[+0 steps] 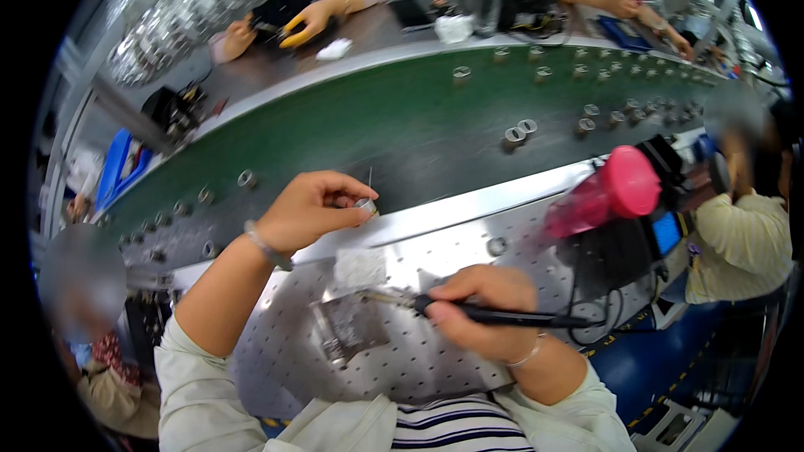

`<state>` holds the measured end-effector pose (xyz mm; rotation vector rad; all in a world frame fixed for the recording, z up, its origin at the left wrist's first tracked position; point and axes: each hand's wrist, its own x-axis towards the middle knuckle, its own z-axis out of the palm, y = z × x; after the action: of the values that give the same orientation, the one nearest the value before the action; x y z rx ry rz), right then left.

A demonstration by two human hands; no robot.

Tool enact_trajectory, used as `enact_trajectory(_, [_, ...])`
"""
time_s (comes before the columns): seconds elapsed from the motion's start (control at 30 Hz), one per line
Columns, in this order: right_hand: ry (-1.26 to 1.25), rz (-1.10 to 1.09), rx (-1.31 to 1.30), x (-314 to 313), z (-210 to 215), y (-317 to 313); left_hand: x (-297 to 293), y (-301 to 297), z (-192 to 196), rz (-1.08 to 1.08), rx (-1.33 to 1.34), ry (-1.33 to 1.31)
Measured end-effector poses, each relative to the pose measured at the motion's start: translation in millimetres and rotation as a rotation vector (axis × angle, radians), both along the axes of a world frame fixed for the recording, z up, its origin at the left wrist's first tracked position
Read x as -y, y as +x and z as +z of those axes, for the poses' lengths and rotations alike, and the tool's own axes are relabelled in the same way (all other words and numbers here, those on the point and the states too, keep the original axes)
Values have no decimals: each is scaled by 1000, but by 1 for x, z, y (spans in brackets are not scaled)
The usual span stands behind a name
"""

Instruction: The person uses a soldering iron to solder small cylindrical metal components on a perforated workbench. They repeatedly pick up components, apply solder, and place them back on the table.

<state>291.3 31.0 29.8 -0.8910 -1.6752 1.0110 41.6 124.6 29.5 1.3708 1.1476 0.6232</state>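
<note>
Head view: the landmark is the green conveyor belt (pixel 377 130) that curves across the middle of the picture, dotted with small metal ring parts (pixel 517 132).

At the near edge of that belt, the left hand (pixel 306 209) is curled, its fingertips pressed together on a small silvery cylindrical part (pixel 366 205), held just over the belt's bright metal border. A thin wire seems to stand up from the part, though it is too fine to be sure.

Nearer the person than the belt, on the perforated metal tabletop (pixel 435 360), the right hand (pixel 481 305) is closed around a black soldering iron (pixel 494 315) in a pen grip. The iron's tip points left, toward a small metal stand or fixture (pixel 347 326) on the tabletop, below a pale sponge-like pad (pixel 360 266).

Right of both hands, on the near side of the belt, stands a pink-capped bottle (pixel 615 192) beside dark equipment and cables. Other people work on the far side of the belt and at both ends.

By my reading, the step in hand is taking or presenting one part at the belt's edge while the iron waits low. The next move seems to call for bringing part and tip together steadily, keeping the pinching fingertips off the hot end.
</note>
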Motion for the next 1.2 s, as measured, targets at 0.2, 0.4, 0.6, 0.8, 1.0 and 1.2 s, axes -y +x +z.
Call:
enact_trajectory(0.2, [-283,13,-392,8,-5,-17,83,-70,-1,-8,346,-339])
enact_trajectory(0.4, [-300,70,-391,6,-20,-25,94,-63,-22,-17,582,-358])
enact_trajectory(0.6, [-376,193,-524,4,-28,-21,111,-50,-19,-58,509,-428])
enact_trajectory(0.8, [-375,286,-510,8,-31,-30,122,-39,-33,60,677,-137])
enact_trajectory(1.0, [-352,276,-452,8,-32,-30,124,-40,-31,70,730,-100])
enact_trajectory(1.2, [-294,288,-466,5,-35,-32,124,-43,-33,49,675,-29])
